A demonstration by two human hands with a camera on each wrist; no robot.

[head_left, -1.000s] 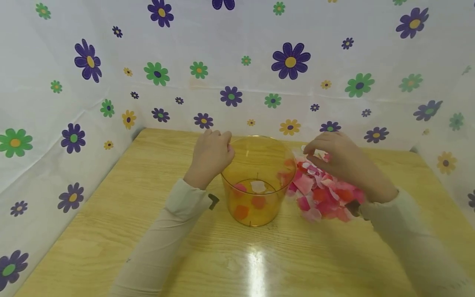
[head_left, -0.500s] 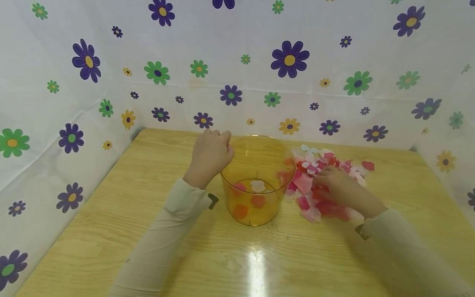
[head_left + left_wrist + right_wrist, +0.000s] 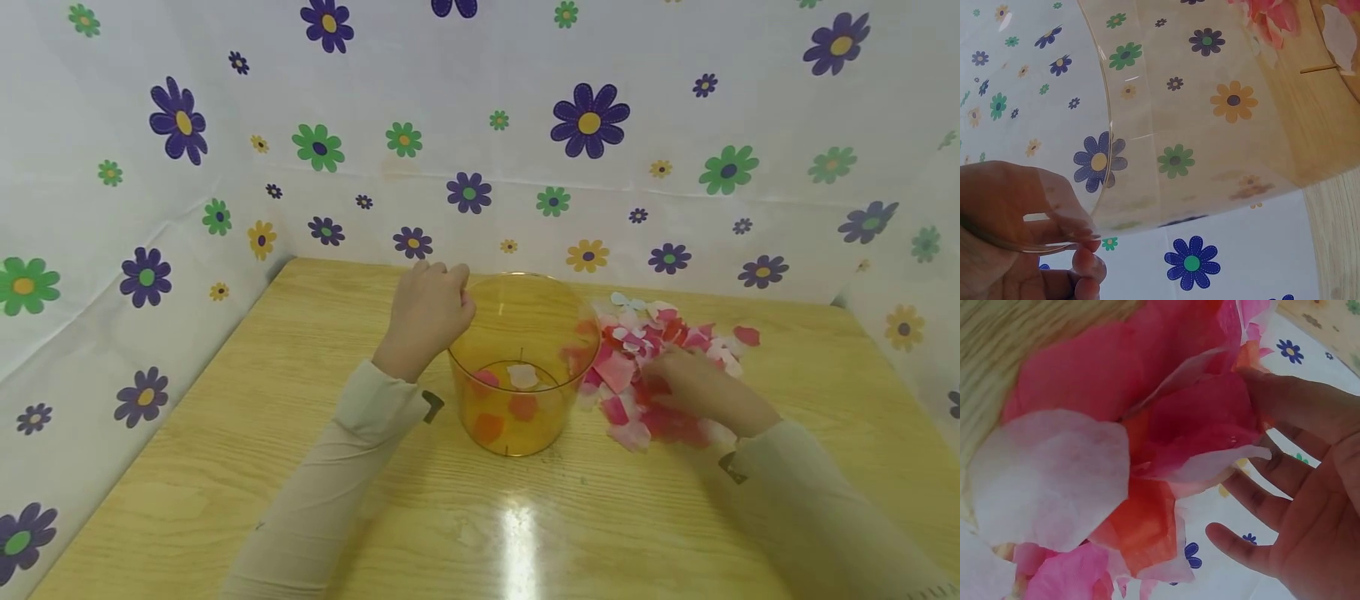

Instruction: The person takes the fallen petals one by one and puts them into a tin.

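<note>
A see-through amber plastic tub (image 3: 512,417) stands upright on the table with a few petals (image 3: 489,427) in the bottom. My left hand (image 3: 427,317) grips its rim on the left side; in the left wrist view the thumb and fingers meet at the clear edge. To the tub's right lies a loose pile of artificial flower petals (image 3: 615,372) in pink, red, orange and white. My right hand (image 3: 701,387) is down in that pile. Seen from the right wrist, its fingers are spread, the thumb touches a dark pink petal (image 3: 1200,412), and some fingertips are hidden behind petals.
The wood-look tabletop (image 3: 360,533) is bounded at the back and sides by white cloth (image 3: 360,75) printed with flowers. A stray red petal (image 3: 746,336) lies at the pile's far right. The pile reaches close to the tub's right wall.
My right hand has come down from above the pile into the petals, where it stays with a slight shift. The left hand and the tub have kept their places.
</note>
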